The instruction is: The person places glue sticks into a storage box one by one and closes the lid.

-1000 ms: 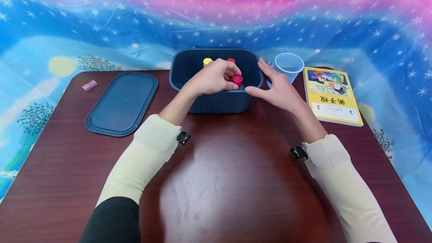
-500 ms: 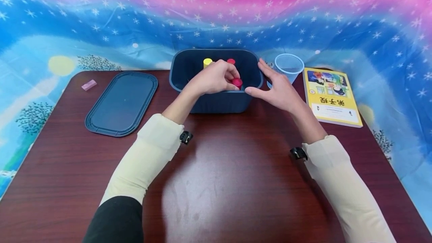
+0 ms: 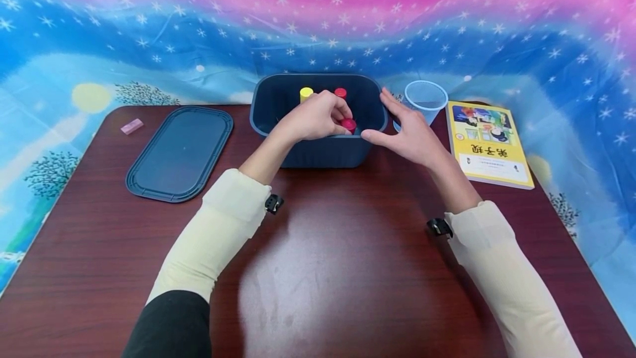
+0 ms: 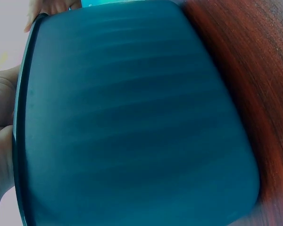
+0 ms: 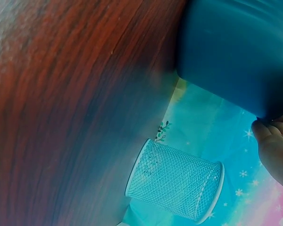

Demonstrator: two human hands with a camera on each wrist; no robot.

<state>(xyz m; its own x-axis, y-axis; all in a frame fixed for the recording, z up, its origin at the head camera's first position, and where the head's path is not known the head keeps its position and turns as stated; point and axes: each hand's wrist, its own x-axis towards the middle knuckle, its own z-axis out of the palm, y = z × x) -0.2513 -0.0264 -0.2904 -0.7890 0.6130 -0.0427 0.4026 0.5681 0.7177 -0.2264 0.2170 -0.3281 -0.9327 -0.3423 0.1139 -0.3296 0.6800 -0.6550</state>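
A dark blue plastic bin (image 3: 323, 151) stands at the far middle of the table. Over its front rim reaches my left hand (image 3: 318, 116), thumb and fingers pinching a small thing with a round red top (image 3: 349, 125); its lower part is hidden in the bin. Behind that hand, a yellow cap (image 3: 306, 93) and a second red cap (image 3: 340, 93) stick up inside. My right hand (image 3: 409, 129) rests at the bin's right front corner, thumb at the front rim and fingers stretched along the side. The left wrist view mostly shows the bin's ribbed outer wall (image 4: 132, 117).
Left of the bin lies its flat dark lid (image 3: 181, 153), with a pink eraser-like block (image 3: 131, 126) beyond it. To the right stand a mesh pen holder (image 5: 177, 181) and a yellow book (image 3: 489, 142). A patterned cloth (image 3: 318, 15) hangs behind the table.
My left hand has lowered the red-topped thing slightly deeper into the bin and a touch to the left. My right hand has stayed at the corner.
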